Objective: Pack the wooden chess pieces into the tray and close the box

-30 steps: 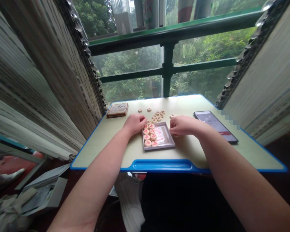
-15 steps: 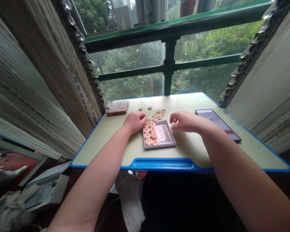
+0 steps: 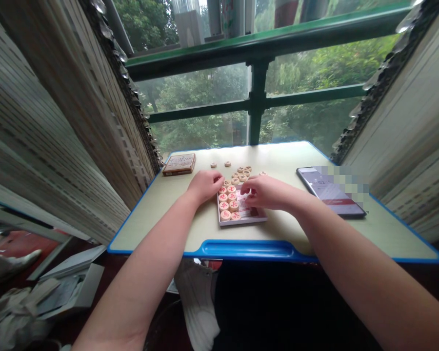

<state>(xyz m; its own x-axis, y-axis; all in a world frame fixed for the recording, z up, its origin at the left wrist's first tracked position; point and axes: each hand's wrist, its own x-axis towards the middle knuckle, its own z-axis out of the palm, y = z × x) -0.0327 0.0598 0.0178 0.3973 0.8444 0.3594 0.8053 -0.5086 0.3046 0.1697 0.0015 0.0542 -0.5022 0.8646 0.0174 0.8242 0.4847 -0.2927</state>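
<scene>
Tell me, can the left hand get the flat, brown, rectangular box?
Probably yes: the flat, brown, rectangular box lies beyond the left hand, to its left, and nothing visible blocks the stretch of pale, blue-edged table between them.

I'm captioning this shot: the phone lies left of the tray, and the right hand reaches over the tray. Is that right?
Not quite: the head view shows the phone to the right of the tray. The right hand does reach over the tray.
</scene>
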